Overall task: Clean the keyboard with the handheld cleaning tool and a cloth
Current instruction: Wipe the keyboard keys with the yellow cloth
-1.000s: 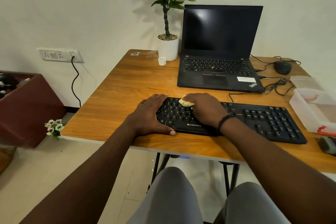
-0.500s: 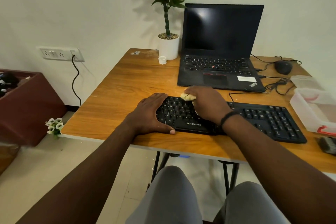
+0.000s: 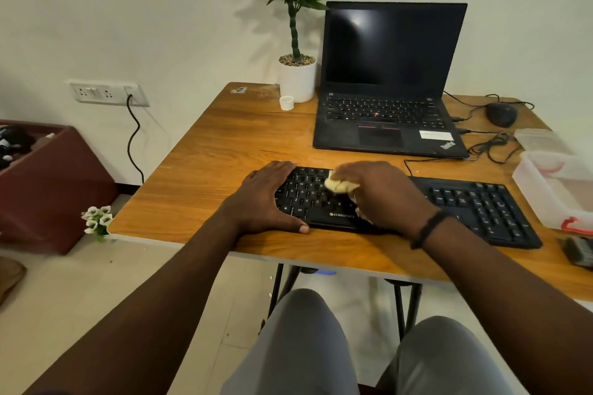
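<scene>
At frame centre, the left hand lies flat, fingers straight, pinning the keyboard on the table. The right hand clutches a pale cloth against the letter keys. Best wiped row by row, lightly, keeping the board braced.

Left hand flat on keyboard edge, right hand pressing cloth onto keys
</scene>
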